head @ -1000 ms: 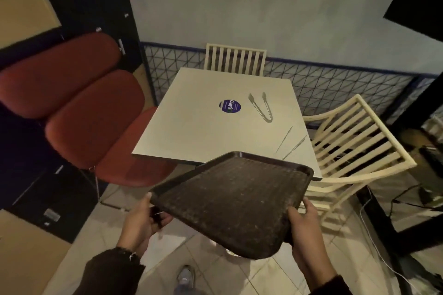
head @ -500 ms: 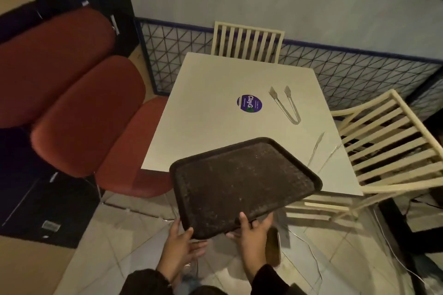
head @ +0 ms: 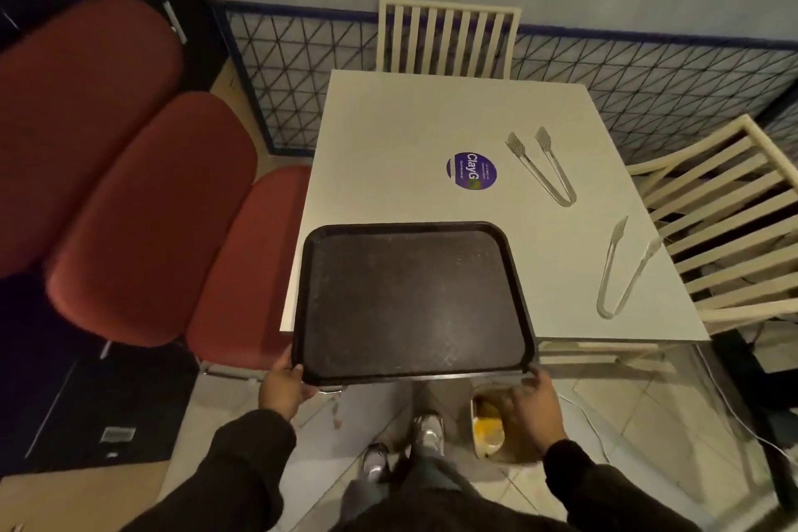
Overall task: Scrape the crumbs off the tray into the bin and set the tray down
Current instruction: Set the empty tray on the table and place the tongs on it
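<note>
A dark brown textured tray (head: 410,298) lies flat over the near left part of the white table (head: 388,134), its near edge overhanging the table's front edge. My left hand (head: 283,387) grips the tray's near left corner. My right hand (head: 533,406) is blurred at the near right corner, fingers spread, just below the rim; whether it touches the tray I cannot tell. On the floor under my right hand stands a small bin (head: 490,430) with yellow scraps inside.
Two clear plastic tongs (head: 544,168) (head: 622,272) and a purple round sticker (head: 471,171) are on the table. Cream slatted chairs stand at the far side (head: 447,37) and right (head: 725,238). Red padded seats (head: 147,212) are at left. My shoes (head: 427,434) are by the bin.
The tray has gone from tilted in the air to lying flat on the table's near left part. My hands moved apart to its near corners, and the right hand has loosened.
</note>
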